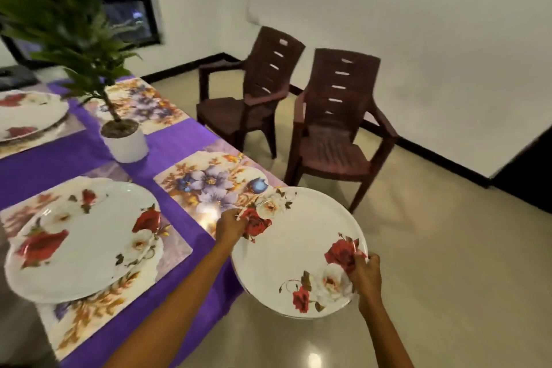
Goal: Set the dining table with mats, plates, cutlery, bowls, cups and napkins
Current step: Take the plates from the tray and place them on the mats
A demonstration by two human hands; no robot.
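Note:
I hold a white plate with red and white roses in both hands, over the table's right edge and the floor. My left hand pinches its far left rim. My right hand grips its near right rim. Just left of the plate lies a floral mat with purple flowers, bare. Another rose plate sits on the near left mat. A third plate rests on a mat at the far left. A fourth floral mat lies bare behind the plant.
A potted green plant in a white pot stands mid-table on the purple cloth. Two brown plastic chairs stand on the tiled floor right of the table, near a white wall. A dark window is at the back left.

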